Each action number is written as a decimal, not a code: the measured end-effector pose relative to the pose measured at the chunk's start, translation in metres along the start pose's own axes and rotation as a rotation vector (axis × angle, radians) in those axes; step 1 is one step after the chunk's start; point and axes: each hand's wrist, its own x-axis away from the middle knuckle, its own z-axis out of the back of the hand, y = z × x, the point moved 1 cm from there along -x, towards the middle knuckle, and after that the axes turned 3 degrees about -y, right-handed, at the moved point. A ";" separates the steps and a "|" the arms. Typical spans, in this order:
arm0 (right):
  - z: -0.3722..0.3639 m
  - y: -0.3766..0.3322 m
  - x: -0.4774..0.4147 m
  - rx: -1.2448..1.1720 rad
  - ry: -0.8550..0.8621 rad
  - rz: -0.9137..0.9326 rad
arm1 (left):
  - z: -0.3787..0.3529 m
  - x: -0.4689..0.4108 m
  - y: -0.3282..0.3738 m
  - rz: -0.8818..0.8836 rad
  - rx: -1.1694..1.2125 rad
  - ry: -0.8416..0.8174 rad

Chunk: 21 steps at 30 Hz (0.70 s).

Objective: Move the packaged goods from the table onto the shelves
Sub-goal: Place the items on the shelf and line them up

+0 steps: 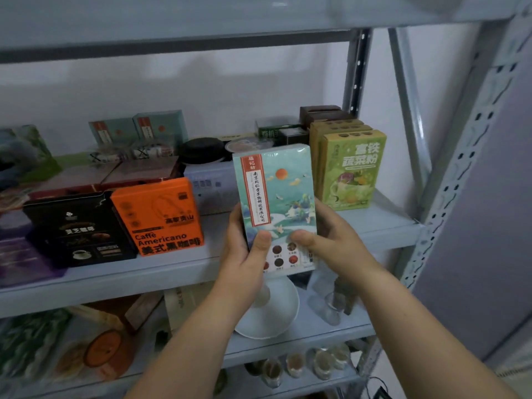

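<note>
Both hands hold one teal box [276,191] upright in front of the middle shelf [380,223] of a grey metal rack. The box is not set down; its lower end hangs in front of the shelf's front lip.

The left hand [244,254] grips the lower left edge of the box, with the thumb laid across the printed front and the fingers [234,217] curled round behind. The right hand [331,237] grips the lower right edge in the same way, thumb on the front and the other digits wrapped round the side. Both sets of fingers are closed on the box.

The box is lined up with a bare stretch of shelf. To its left an orange coffee box [158,214] stands touching a black coffee box [77,228]. To its right a row of green boxes [351,168] stands upright, one behind another. Two more teal boxes [138,129] of matching design stand at the back of the shelf. A round black lid [201,149] sits mid-shelf; what it belongs to cannot be told.

On the shelf below, a white dish [273,312] lies under the hands.
</note>
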 end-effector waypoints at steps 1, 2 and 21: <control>0.010 -0.002 0.002 -0.002 0.034 -0.002 | -0.008 -0.003 0.001 -0.018 -0.030 -0.032; 0.019 -0.005 0.006 0.022 0.062 0.000 | -0.015 -0.006 0.003 -0.044 -0.069 -0.064; 0.134 -0.009 0.030 0.424 0.386 -0.096 | -0.105 -0.073 -0.027 -0.115 -0.886 -0.367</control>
